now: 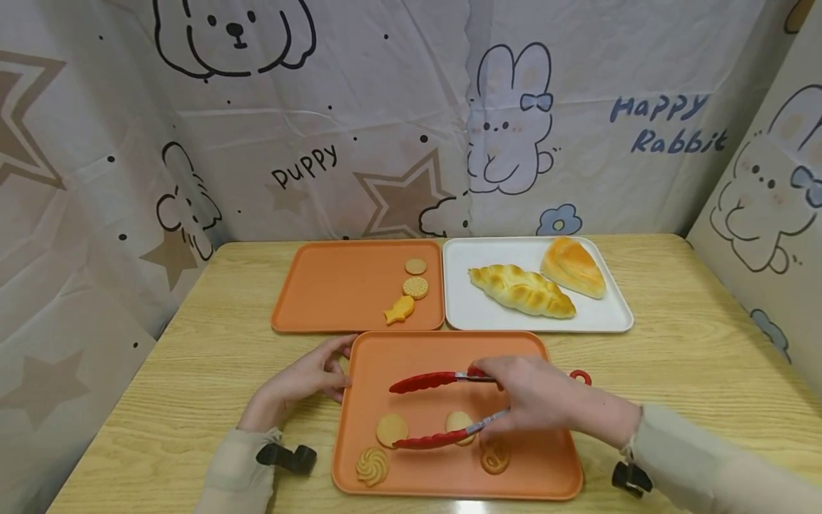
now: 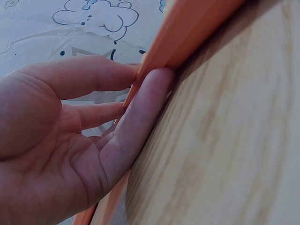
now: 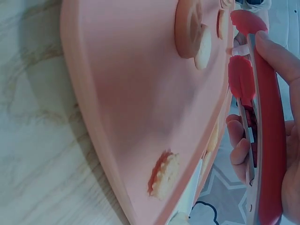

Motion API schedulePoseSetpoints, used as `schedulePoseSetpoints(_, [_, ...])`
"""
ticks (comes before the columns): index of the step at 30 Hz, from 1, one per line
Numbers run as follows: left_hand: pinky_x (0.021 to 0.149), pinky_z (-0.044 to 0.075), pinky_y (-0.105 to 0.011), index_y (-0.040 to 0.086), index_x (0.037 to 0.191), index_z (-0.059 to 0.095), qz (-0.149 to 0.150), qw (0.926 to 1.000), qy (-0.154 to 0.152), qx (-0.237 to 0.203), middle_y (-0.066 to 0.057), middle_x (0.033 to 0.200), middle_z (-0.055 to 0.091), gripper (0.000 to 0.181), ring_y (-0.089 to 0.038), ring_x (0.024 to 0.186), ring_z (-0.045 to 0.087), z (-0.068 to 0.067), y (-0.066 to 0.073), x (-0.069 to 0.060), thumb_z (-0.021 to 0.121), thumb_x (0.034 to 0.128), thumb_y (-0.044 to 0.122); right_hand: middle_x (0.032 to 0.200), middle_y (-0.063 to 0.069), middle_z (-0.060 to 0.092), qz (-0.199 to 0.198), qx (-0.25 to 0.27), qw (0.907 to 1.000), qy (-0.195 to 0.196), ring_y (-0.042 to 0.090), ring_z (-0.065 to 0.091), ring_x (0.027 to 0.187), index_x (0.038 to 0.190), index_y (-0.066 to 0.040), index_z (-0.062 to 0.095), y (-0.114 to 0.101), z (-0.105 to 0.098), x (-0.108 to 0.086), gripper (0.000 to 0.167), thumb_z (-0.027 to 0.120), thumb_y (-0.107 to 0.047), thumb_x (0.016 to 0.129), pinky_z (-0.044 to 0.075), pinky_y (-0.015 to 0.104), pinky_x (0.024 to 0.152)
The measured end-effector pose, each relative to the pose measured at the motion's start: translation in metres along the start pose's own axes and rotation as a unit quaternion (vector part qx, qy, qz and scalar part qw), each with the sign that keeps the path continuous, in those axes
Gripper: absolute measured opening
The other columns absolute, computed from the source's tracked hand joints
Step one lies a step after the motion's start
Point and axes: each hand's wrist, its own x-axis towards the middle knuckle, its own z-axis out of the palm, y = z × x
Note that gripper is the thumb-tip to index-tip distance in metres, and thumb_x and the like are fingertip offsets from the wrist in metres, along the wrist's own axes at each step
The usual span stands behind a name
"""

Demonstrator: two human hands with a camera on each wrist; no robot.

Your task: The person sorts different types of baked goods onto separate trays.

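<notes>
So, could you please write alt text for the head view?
The right hand holds red-tipped tongs open above an orange tray with four cookies; the left hand grips that tray's edge. Behind, a second orange tray bears three cookies, one fish-shaped, and a white tray bears two breads, one braided.

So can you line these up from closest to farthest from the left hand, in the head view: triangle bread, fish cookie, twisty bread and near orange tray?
From the left hand:
1. Near orange tray: the hand pinches its left edge.
2. Fish cookie: right side of the back orange tray.
3. Twisty bread: on the white tray.
4. Triangle bread: that tray's back right.
</notes>
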Motion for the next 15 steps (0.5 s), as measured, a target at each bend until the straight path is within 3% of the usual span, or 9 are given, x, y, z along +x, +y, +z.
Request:
schedulePoseSetpoints(6, [0.064, 0.055, -0.038, 0.005, 0.145, 0.014, -0.002, 1.0000, -0.001, 0.000, -0.024, 0.124, 0.032, 0.071, -0.018, 0.076, 0.055, 0.0002, -0.0005, -0.0001, 0.053, 0.0861, -0.002, 0.099, -0.004, 0.063, -0.003, -0.009, 0.9996, -0.027, 0.007, 0.056, 0.078, 0.117, -0.012, 0.053, -0.0039, 0.0039, -0.0005, 0.076, 0.069, -0.063, 0.063, 0.049, 0.024, 0.066])
schedulePoseSetpoints(15, [0.063, 0.055, -0.037, 0.006, 0.145, 0.016, 0.000, 1.0000, -0.001, 0.001, -0.024, 0.125, 0.032, 0.071, -0.017, 0.075, 0.055, -0.0006, -0.0004, 0.0005, 0.054, 0.0858, -0.002, 0.101, -0.004, 0.063, -0.041, -0.046, 0.9981, -0.008, 0.008, 0.059, 0.082, 0.117, -0.011, 0.055, -0.0059, 0.0090, 0.0012, 0.073, 0.064, -0.064, 0.068, 0.051, 0.030, 0.069])
